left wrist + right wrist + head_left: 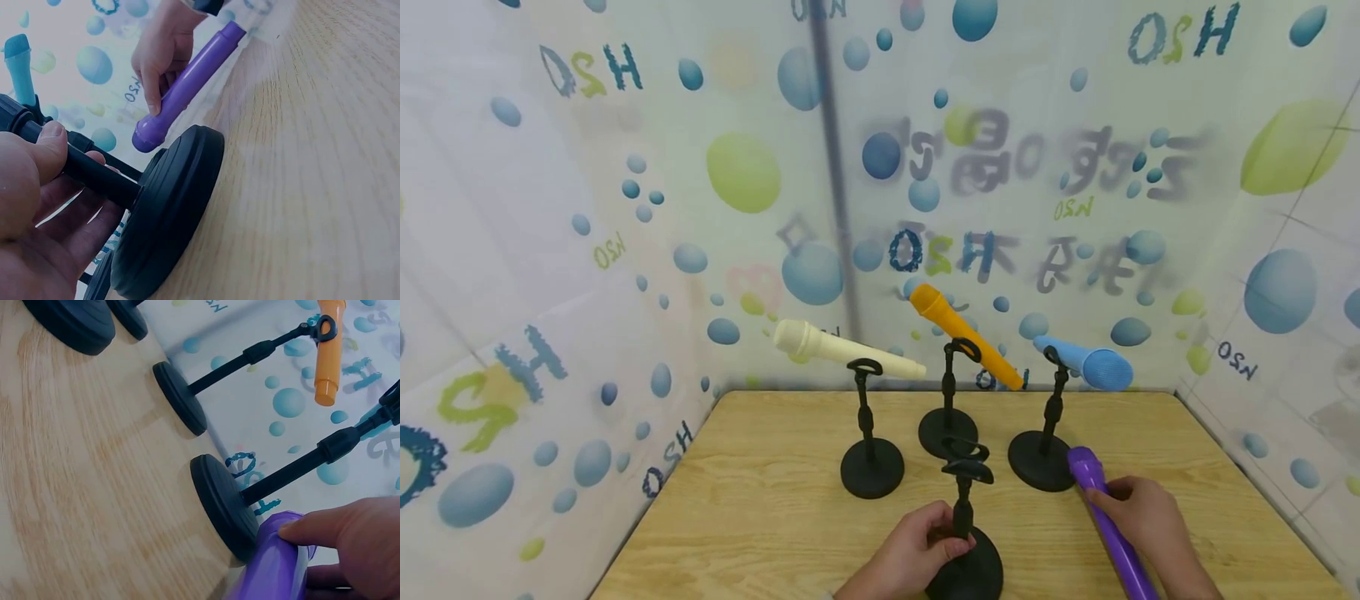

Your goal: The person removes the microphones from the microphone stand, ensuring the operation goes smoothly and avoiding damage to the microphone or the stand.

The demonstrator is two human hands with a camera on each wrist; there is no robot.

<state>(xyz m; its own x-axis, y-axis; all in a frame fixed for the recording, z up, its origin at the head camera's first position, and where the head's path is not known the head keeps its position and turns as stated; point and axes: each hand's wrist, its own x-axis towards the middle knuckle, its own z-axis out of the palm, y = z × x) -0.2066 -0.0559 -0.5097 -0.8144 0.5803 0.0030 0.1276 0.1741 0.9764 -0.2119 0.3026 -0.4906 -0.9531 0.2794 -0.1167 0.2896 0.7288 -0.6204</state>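
The left hand [917,554] curls its fingers and thumb round the thin black stem of the empty microphone stand [964,533], low on the stem, just above the round base; in the left wrist view the thumb [47,140] lies along the stem and the base stands on its flat underside on the wooden table [760,500]; the clip at the top of this stand holds nothing. The right hand [1138,512] grips the purple microphone [1108,525] around its upper body, fingers wrapped over it; the microphone lies slanted, to the right of the empty stand, its rounded head pointing away from the person and lying just beside, perhaps touching, the base of the stand behind; in the right wrist view a finger [331,525] presses on the purple casing right next to that black base.

Behind the empty stand three more black stands are grouped, each carrying a microphone in its clip: behind and to the left, the cream microphone [842,346], lying nearly level; straight behind, the orange microphone [962,333], tilted with its head up and to the left; behind and to the right, the blue microphone [1086,362], head pointing right. Farther back than all the stands, a backdrop [625,208] printed with bubbles and letters encloses the table on three sides.
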